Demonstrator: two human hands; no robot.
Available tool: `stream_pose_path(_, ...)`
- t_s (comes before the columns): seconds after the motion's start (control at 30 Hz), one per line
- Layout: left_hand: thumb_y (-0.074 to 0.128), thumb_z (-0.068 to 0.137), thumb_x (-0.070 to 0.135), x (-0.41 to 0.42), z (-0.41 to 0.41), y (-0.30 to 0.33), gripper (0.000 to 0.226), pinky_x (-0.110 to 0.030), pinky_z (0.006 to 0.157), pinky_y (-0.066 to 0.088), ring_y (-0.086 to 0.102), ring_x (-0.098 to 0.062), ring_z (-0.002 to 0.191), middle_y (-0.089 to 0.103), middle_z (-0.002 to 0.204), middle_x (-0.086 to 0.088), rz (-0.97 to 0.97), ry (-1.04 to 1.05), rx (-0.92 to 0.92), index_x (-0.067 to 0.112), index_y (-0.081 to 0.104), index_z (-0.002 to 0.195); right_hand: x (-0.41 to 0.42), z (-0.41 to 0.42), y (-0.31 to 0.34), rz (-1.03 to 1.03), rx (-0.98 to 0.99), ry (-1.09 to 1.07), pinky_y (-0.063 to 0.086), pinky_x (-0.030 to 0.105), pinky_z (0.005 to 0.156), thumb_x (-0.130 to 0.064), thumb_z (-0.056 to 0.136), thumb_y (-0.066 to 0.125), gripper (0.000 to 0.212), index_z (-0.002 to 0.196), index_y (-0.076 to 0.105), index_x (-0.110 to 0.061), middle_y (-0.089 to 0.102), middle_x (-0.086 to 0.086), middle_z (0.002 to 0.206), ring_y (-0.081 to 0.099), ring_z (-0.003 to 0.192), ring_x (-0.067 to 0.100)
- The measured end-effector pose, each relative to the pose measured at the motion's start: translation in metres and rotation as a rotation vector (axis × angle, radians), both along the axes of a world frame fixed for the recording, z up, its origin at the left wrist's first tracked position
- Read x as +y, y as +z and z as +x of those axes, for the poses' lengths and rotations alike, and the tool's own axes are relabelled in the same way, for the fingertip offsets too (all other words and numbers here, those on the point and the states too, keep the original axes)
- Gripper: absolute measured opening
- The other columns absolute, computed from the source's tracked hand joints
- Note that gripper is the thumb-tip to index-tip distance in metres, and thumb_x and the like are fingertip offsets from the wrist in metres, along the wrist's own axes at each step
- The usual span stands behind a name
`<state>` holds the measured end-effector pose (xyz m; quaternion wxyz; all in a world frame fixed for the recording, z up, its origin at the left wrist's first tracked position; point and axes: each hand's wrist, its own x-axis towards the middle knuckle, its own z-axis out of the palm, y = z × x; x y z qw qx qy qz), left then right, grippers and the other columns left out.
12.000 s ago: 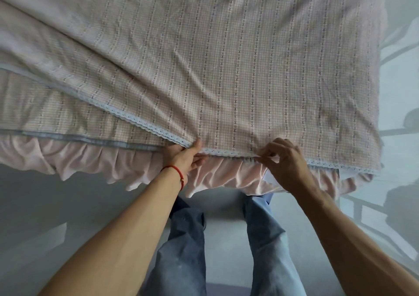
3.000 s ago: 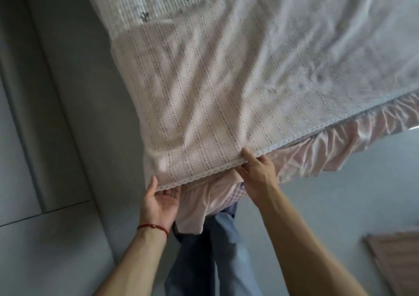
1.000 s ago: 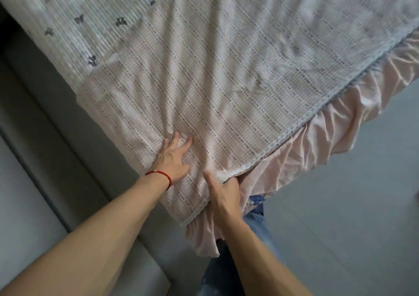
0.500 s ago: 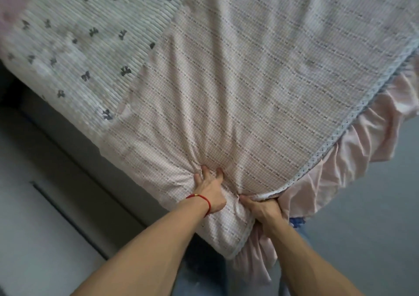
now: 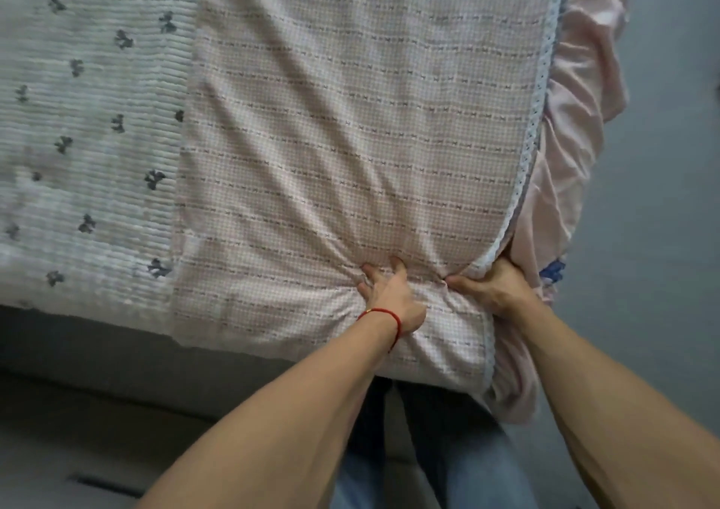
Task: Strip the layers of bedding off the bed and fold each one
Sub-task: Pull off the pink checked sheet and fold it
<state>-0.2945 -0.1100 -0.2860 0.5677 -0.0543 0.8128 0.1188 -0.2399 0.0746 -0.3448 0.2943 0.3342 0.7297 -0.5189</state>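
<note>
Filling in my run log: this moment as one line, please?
step: strip pink checked sheet | left hand: bunching it at corner | right hand: gripping lace edge | not off yet

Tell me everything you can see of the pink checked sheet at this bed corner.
The pink checked sheet looks like thin woven cotton, fine gingham crossed by dark dotted stripes, with a pale lace trim along its right edge. It lies over the corner, wrinkled and bunched where the left hand clutches it. The right hand grips the trimmed edge. A white bow-print pad lies beside it, a pink ruffle below.
</note>
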Motion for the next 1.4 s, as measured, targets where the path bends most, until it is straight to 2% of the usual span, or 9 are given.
stream_pose_path(0.2,0.052,0.091,0.021,-0.040,0.002,0.022,0.076,-0.040,0.121,0.030,0.025,-0.038,0.150,0.006,0.168,-0.017,0.144,0.035,0.054,0.028,0.022,0.160,-0.027,0.039,0.023,0.054,0.000,-0.227,0.061,0.037,0.083,-0.046,0.071,0.092,0.044,0.096,0.079,-0.012,0.078,0.001,0.089,0.074,0.086,0.020)
stream_pose_path(0.3,0.056,0.088,0.020,-0.107,0.010,0.040,0.045,-0.031,0.102,0.047,0.059,-0.025,0.124,0.063,0.135,-0.006,0.213,0.237,0.446,0.018,0.064,0.133,-0.055,0.087,0.053,-0.016,0.080,-0.329,0.057,0.024,0.068,-0.031,0.082,0.086,0.015,0.087,0.076,-0.021,0.073,-0.012,0.080,0.071,0.077,0.007)
stream_pose_path(0.43,0.055,0.093,0.010,-0.214,-0.002,0.050,0.028,-0.040,0.098,0.038,0.049,-0.036,0.119,0.052,0.128,-0.020,-0.175,0.488,0.936,0.004,0.060,0.119,-0.088,0.150,0.055,-0.029,0.044,-0.311,0.056,0.027,0.072,-0.030,0.086,0.082,0.016,0.097,0.076,-0.019,0.073,-0.016,0.084,0.071,0.084,0.009)
stream_pose_path(0.6,0.048,0.103,0.037,-0.312,-0.028,0.027,0.040,-0.037,0.096,0.041,0.057,-0.036,0.116,0.063,0.123,-0.019,-0.228,0.605,0.609,0.003,0.063,0.120,-0.112,0.180,0.054,0.032,0.024,-0.323,0.051,0.031,0.069,-0.065,0.072,0.068,0.047,0.074,0.073,-0.018,0.074,-0.013,0.072,0.069,0.074,0.010)
stream_pose_path(0.77,0.062,0.097,0.043,-0.344,-0.013,0.021,0.034,-0.035,0.081,0.042,0.053,-0.024,0.094,0.061,0.105,-0.008,-0.061,0.343,0.436,0.012,0.053,0.110,-0.125,0.184,0.087,0.082,0.092,-0.415,0.056,0.029,0.063,-0.022,0.100,0.064,0.018,0.087,0.074,-0.014,0.077,0.002,0.083,0.067,0.075,0.022)
stream_pose_path(0.97,0.061,0.098,0.024,-0.363,0.013,0.044,0.024,-0.037,0.065,0.038,0.056,-0.031,0.077,0.054,0.076,-0.009,0.062,0.365,0.676,0.007,0.052,0.085,-0.144,0.183,0.132,0.218,0.129,-0.450,0.057,0.041,0.070,-0.038,0.100,0.064,0.028,0.095,0.076,-0.014,0.077,0.002,0.089,0.069,0.076,0.023)
stream_pose_path(1.1,0.050,0.105,0.025,-0.370,0.026,0.066,0.028,-0.034,0.054,0.031,0.044,-0.022,0.062,0.046,0.069,-0.006,0.194,0.271,0.686,0.005,0.045,0.085,-0.148,0.189,0.154,0.378,0.134,-0.464,0.051,0.048,0.066,-0.046,0.097,0.065,0.043,0.073,0.065,-0.010,0.066,0.008,0.072,0.061,0.068,0.029)
stream_pose_path(1.23,0.042,0.107,0.033,-0.368,0.026,0.069,0.032,-0.037,0.059,0.032,0.045,-0.022,0.065,0.047,0.073,-0.006,0.264,0.267,0.548,0.010,0.041,0.085,-0.140,0.197,0.162,0.464,0.005,-0.449,0.049,0.046,0.068,-0.051,0.092,0.070,0.051,0.075,0.067,-0.003,0.068,0.021,0.076,0.065,0.075,0.038)
stream_pose_path(1.4,0.035,0.108,0.042,-0.352,0.032,0.064,0.038,-0.043,0.081,0.043,0.049,-0.022,0.080,0.050,0.086,-0.008,0.399,0.307,0.390,0.011,0.044,0.089,-0.156,0.184,0.162,0.314,0.043,-0.450,0.053,0.038,0.075,-0.034,0.088,0.080,0.022,0.078,0.071,-0.017,0.073,0.003,0.079,0.069,0.079,0.026)
